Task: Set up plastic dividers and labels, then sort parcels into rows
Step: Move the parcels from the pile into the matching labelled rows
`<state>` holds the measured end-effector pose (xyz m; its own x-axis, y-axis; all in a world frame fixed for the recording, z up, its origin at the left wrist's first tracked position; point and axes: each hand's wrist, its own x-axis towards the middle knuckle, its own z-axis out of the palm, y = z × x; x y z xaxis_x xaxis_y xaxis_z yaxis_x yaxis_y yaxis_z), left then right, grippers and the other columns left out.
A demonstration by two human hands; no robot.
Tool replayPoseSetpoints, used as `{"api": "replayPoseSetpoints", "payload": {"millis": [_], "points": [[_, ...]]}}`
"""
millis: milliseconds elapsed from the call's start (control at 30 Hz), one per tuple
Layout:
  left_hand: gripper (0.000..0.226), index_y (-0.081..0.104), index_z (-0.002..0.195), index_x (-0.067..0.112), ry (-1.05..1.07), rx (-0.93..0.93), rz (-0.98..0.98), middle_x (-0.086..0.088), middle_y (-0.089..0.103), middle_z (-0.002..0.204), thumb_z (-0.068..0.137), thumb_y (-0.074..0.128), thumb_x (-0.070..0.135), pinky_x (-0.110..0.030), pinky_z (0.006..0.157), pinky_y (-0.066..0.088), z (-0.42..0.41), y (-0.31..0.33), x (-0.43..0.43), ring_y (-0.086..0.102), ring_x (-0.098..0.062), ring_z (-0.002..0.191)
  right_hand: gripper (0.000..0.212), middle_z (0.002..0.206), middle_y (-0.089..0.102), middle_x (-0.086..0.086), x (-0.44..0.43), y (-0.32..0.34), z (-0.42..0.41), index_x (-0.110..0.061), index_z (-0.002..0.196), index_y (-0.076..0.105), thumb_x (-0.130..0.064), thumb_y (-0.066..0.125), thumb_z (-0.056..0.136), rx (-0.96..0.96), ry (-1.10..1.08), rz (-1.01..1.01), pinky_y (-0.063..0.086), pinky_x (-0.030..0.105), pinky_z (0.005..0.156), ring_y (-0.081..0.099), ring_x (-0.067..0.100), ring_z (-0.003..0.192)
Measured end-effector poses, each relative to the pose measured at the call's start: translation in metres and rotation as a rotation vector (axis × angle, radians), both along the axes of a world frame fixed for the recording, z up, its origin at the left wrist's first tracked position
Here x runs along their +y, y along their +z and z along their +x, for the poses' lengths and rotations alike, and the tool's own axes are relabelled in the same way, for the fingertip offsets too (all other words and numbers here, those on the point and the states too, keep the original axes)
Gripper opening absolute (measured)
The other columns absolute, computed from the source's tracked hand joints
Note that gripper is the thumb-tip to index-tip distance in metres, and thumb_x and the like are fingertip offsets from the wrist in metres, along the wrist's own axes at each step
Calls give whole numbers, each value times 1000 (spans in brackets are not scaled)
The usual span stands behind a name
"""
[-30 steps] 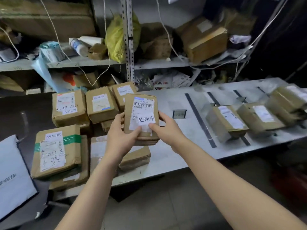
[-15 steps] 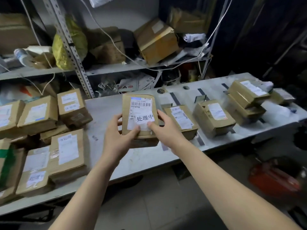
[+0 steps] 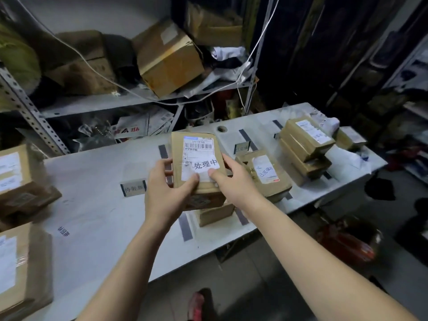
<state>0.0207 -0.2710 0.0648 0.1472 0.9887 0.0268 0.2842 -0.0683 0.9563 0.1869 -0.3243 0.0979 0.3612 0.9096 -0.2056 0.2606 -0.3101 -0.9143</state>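
I hold a brown cardboard parcel [image 3: 196,156] with a barcode sticker and a white label above the white table [image 3: 97,181]. My left hand [image 3: 166,191] grips its left and lower edge, thumb on the label. My right hand [image 3: 234,179] grips its right edge, thumb also on the label. Below it lies another parcel [image 3: 216,214] between two dark divider strips [image 3: 185,225]. A small label stand [image 3: 133,187] sits left of my hands, another label stand [image 3: 242,147] behind to the right. A labelled parcel [image 3: 266,174] lies right of my right hand.
A stack of parcels [image 3: 305,147] stands at the table's right end, with one more parcel [image 3: 350,137] beyond. Unsorted parcels [image 3: 16,181] lie at the left edge. Metal shelving [image 3: 115,100] with boxes and cables rises behind the table. A red object [image 3: 347,246] sits on the floor.
My view and both hands have swung right along the table with the parcel. The parcel now hangs over the row between the dark strips; the unsorted pile has slid to the left edge.
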Motion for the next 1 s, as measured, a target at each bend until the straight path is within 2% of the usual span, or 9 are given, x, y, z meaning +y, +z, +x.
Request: {"api": "replayPoseSetpoints", "payload": {"millis": [100,267,433,600,633,700,800,900,1000], "points": [[64,47,123,41,-13,32,-28,8,61,122,69,74,63,-47,79,62,23,-13,16,67,-12,101,53,124,66,-21,20,-4,21,-44,144,49,-36,63,94,-53,11,-51,55,38,97,66,10,107],[61,41,119,46,-40,124,-130,9,60,124,69,72,59,-46,87,60,49,-41,32,65,-11,104,50,116,69,-21,41,-36,54,-40,143,51,-27,64,96,-27,45,-121,54,22,78,69,3,89],[62,44,127,39,-26,193,-213,11,62,123,74,72,52,-45,87,60,72,-67,31,66,-13,104,60,124,69,-17,58,-75,80,-38,147,49,-30,68,91,-43,108,-191,57,39,95,69,15,105],[62,45,143,33,36,260,-219,23,55,121,89,74,41,-18,82,49,85,-72,29,58,-3,110,75,144,58,-14,74,-92,99,-37,152,40,-43,73,85,-99,207,-207,56,44,97,67,18,113],[64,44,147,32,37,281,-230,22,54,124,90,73,41,-16,82,49,85,-70,29,57,-3,110,76,145,57,-12,76,-89,100,-35,153,40,-42,73,85,-146,227,-206,55,43,98,65,18,115],[69,41,152,29,63,344,-228,12,55,140,92,71,43,-28,94,54,80,-64,30,57,-10,120,73,144,56,-7,84,-79,100,-32,152,41,-43,72,86,-363,264,-168,50,39,97,58,21,123],[71,34,157,24,121,572,-149,3,45,155,96,63,45,-39,111,44,57,-50,30,48,-18,137,61,147,50,-4,102,-57,80,-32,147,45,-42,65,90,-691,371,-14,41,38,96,45,24,132],[70,30,159,26,218,862,-56,2,46,153,97,56,47,-40,101,48,12,-25,25,47,-22,136,61,157,41,0,122,-39,36,-27,151,44,-41,61,94,-753,579,85,33,43,113,34,25,143],[70,29,157,25,289,1063,-47,-2,55,140,96,54,49,-42,94,48,-39,-9,16,53,-28,124,62,158,40,1,132,-29,-17,-27,151,44,-45,59,94,-855,716,165,35,45,113,34,26,143]]}}
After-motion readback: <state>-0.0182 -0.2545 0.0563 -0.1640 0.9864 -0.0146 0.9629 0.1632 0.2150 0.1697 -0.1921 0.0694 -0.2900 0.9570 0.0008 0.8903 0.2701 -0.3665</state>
